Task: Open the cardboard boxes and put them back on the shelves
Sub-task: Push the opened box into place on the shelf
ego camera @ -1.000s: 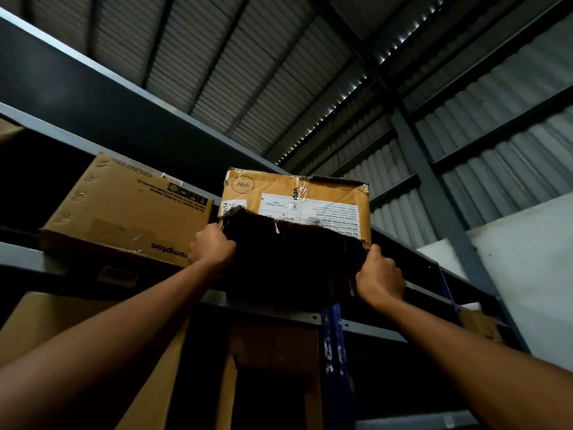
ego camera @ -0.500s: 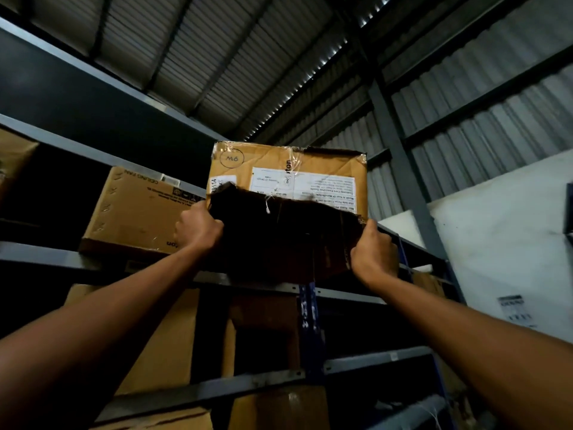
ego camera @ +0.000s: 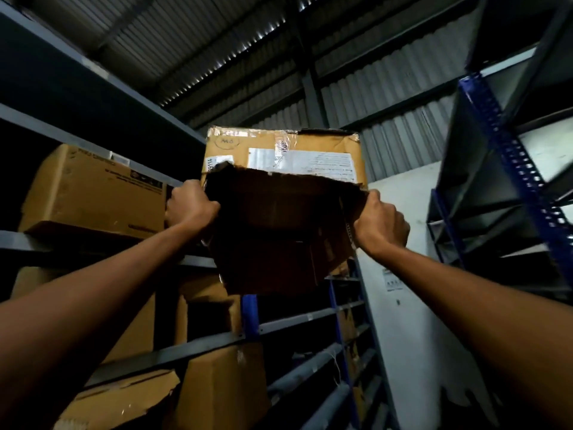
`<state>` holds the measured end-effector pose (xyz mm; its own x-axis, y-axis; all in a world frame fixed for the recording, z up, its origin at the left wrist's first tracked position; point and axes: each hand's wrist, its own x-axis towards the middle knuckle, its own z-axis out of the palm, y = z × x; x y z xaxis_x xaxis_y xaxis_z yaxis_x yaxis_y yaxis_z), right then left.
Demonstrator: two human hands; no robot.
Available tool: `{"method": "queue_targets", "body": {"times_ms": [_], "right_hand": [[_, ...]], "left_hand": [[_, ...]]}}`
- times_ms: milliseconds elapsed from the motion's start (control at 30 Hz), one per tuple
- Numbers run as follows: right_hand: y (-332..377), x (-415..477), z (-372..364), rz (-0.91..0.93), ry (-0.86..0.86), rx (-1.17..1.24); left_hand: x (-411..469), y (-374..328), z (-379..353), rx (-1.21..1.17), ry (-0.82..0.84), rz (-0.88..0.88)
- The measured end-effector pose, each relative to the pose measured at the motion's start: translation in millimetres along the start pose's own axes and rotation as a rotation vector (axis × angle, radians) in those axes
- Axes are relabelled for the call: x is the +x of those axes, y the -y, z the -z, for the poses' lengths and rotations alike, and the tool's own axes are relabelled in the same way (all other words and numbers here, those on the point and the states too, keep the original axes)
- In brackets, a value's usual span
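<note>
Cardboard box (ego camera: 280, 150) is clamped at its ends by left hand (ego camera: 190, 206) and right hand (ego camera: 383, 223), long axis spanning them; shelf (ego camera: 195, 261) is seen just beyond the left hand.

Corrugated metal roof (ego camera: 217, 41) overhead; dark steel column (ego camera: 310, 85); white wall (ego camera: 412, 336) lower right, paper notice (ego camera: 393, 280) stuck on.

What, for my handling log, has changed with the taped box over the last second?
The taped box has come forward off the shelf edge toward the person. The left hand and right hand still grip its lower corners. The neighbouring box stays on the shelf.
</note>
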<state>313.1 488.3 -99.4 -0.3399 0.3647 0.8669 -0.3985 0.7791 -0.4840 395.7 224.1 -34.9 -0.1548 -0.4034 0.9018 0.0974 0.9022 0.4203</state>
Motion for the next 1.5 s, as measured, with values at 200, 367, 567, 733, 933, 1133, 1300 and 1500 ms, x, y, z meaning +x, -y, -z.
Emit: {"method": "queue_targets", "body": {"times_ms": [200, 367, 567, 733, 933, 1133, 1300, 1500], "right_hand": [[-23, -54, 42, 0.125, 0.050, -0.195], [-68, -131, 31, 0.136, 0.213, -0.263], [-136, -223, -2, 0.138, 0.396, -0.275], [-176, -296, -37, 0.149, 0.594, -0.306], [-214, -376, -69, 0.079, 0.796, -0.306], [-228, -443, -88, 0.048, 0.907, -0.324], [-223, -470, -98, 0.059, 0.969, -0.291], [-226, -475, -105, 0.045, 1.008, -0.300]], "left_hand": [[-67, 26, -9, -0.101, 0.162, 0.160], [-166, 72, -45, -0.079, 0.312, 0.327], [-293, 134, -71, -0.037, 0.481, 0.519], [-381, 186, -81, 0.029, 0.524, 0.659], [-466, 235, -77, 0.054, 0.493, 0.799], [-536, 261, -49, -0.054, 0.418, 0.906], [-559, 285, -41, 0.022, 0.394, 0.996], [-558, 304, -49, 0.072, 0.289, 1.068]]}}
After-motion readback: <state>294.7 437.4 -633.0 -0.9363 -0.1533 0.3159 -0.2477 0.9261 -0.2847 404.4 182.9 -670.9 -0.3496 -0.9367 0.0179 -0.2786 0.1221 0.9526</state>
